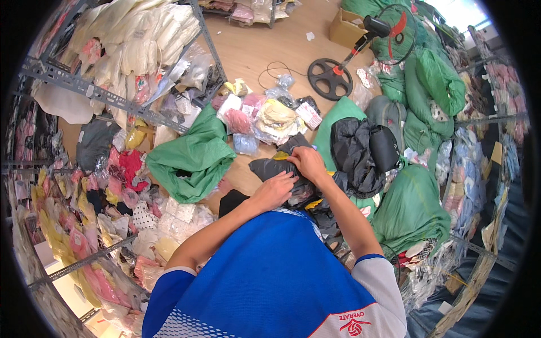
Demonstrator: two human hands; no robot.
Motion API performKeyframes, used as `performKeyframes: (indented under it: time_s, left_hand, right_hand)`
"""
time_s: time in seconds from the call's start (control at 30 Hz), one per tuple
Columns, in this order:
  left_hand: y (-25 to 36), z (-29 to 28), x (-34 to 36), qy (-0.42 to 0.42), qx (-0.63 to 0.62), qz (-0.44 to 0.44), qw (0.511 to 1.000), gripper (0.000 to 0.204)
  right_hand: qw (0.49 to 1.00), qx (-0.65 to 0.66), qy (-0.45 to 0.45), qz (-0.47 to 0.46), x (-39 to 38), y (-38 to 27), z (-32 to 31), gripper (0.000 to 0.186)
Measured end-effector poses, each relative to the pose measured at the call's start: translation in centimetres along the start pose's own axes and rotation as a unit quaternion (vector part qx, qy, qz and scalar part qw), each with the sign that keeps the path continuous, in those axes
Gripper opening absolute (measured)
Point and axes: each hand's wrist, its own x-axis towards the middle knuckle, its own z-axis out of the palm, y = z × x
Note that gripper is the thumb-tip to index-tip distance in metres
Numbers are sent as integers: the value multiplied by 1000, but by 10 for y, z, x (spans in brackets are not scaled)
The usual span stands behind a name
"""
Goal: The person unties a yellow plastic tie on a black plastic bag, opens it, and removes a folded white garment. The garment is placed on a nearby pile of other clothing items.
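A dark grey and black plastic bundle with yellow strips [265, 168] lies on the floor in front of me. My left hand [277, 188] rests on its lower left part with curled fingers. Above and to the right, my right hand [307, 164] has its fingers bent round the bundle's upper part by a yellow edge, apparently gripping it. To the right lies crumpled black fabric or plastic [352, 149] on green sacks. A crumpled green sack [189, 160] is on the left, and a pile of bagged garments [273, 118] sits just beyond my hands.
Metal shelves [84, 84] packed with bagged clothes line both sides. Green sacks [428, 84] are heaped at the right. A standing fan with a round base [329, 79], a loose cable and a cardboard box [346, 25] stand ahead on the wooden floor [276, 42].
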Motion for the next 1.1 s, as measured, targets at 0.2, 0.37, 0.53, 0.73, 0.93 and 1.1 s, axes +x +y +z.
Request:
performKeyframes:
  time_s: [0.2,0.37,0.53,0.73,0.93,1.1]
  left_hand:
    - [-2,1,5,-30,-74,-115,990,22]
    - [-4,9,5,22,-33,-106,994,20]
    - [3,6,6,28,-38,-103,994,23]
    - [2,10,-1,35,-74,-90,993,23]
    - [4,9,-3,31,-90,-107,990,21]
    - [7,8,-5,37,-97,-109,989,21]
  right_hand:
    - [982,-40,178,-55,-2,7,0,24]
    - [984,-77,107,120,3,16,11,28]
    - [977,-41,80,192,-3,35,49,30]
    - [986,1,-18,164,1,56,53,37]
    - [949,224,-89,204,21,81,51,54]
    - [986,145,-60,60,16,55,58,50]
